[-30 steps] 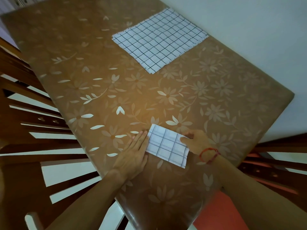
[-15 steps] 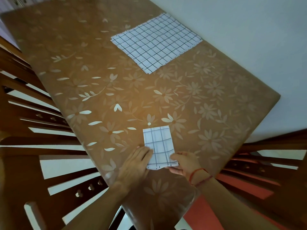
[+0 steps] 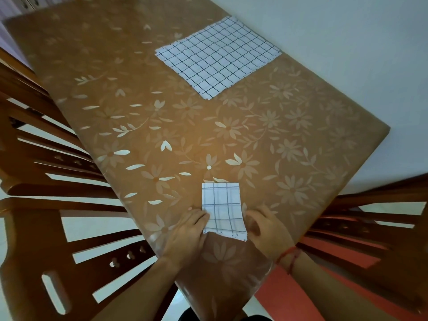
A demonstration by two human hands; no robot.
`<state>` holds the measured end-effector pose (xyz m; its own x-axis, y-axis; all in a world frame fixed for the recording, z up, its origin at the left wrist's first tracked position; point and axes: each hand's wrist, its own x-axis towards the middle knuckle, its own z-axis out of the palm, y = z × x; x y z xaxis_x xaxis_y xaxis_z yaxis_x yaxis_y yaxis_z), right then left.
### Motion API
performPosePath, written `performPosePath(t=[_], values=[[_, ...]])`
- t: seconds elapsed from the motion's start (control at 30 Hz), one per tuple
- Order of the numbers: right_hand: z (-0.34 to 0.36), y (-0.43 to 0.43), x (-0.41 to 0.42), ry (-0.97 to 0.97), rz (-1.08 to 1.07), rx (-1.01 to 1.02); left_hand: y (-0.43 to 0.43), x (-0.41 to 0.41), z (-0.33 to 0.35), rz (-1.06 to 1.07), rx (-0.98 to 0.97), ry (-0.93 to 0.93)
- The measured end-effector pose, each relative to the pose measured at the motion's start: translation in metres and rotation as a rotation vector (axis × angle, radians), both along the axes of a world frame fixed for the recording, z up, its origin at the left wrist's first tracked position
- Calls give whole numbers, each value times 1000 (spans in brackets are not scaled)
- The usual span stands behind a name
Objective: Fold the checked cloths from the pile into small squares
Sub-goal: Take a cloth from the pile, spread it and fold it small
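At the far left we see wooden chairs [image 3: 46,205] with slatted backs, pushed up against the long side of the table [image 3: 162,126], which is covered in a brown cloth printed with pale flowers and leaves.

Moving in, our left hand [image 3: 187,237] lies at the near edge of the table, palm down, its fingers [image 3: 201,216] stretched out flat and touching the left edge of the folded cloth [image 3: 221,208]. It seems to press on that edge rather than pinch it, though the fingertips partly blend with the fabric, so we cannot be sure.

The folded cloth is a small white piece with dark checks, longer than it is wide, lying flat near the table's near edge between our two hands. Its near end is slightly uneven, with a frayed lower border.

On its right, our right hand [image 3: 266,230] is curled, fingers bent inward toward the cloth's right edge near the lower corner. We cannot tell whether it grips the fabric or only rests against it. A red thread [image 3: 288,253] circles that wrist.

Farther up the table and to the right, well apart from our hands, the pile of checked cloths [image 3: 217,56] lies spread flat near the edge beside the pale wall [image 3: 347,42]. At the lower right another wooden chair [image 3: 370,216] shows a red seat.
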<state>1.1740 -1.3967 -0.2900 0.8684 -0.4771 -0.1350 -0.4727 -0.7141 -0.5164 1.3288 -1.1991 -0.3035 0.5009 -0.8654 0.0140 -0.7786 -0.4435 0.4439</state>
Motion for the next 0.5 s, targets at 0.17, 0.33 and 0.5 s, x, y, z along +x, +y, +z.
performPosePath(t=[0.17,0.33,0.5], values=[[-4,5,9,-122,206,-192,-1,2,2,7,-42,44],[-3,6,18,-74,89,-122,-3,7,1,97,-95,111],[-1,3,28,-31,-39,19,-11,10,1,240,-85,183]])
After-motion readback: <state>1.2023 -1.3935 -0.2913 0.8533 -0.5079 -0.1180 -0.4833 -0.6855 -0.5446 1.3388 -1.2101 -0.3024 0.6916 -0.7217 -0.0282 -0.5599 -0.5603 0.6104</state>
